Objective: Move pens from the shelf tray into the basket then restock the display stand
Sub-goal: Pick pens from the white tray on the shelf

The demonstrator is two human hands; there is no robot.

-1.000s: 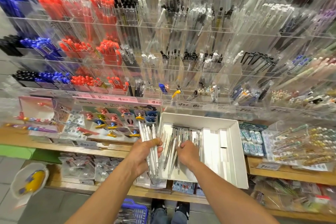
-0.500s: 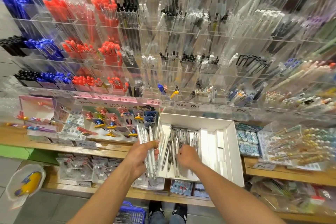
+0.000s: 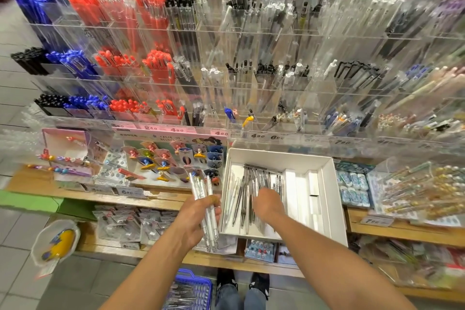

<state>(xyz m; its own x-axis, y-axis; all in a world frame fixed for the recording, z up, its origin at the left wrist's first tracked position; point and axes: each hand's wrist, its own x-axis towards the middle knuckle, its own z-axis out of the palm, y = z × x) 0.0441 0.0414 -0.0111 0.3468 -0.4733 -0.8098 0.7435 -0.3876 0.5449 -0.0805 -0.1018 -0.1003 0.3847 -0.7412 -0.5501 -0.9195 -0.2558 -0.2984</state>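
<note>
Your left hand (image 3: 196, 219) grips a bundle of clear pens (image 3: 205, 206), held upright just left of the white tray (image 3: 329, 199) on the wooden shelf (image 3: 161, 196). Your right hand (image 3: 266, 202) is down in the tray on the loose pens (image 3: 245, 191); fingers hidden, can't tell its grip. Blue basket (image 3: 191, 289) sits on the floor by your feet, pens already in it. Clear acrylic display stand (image 3: 251, 70) rises behind the tray
</note>
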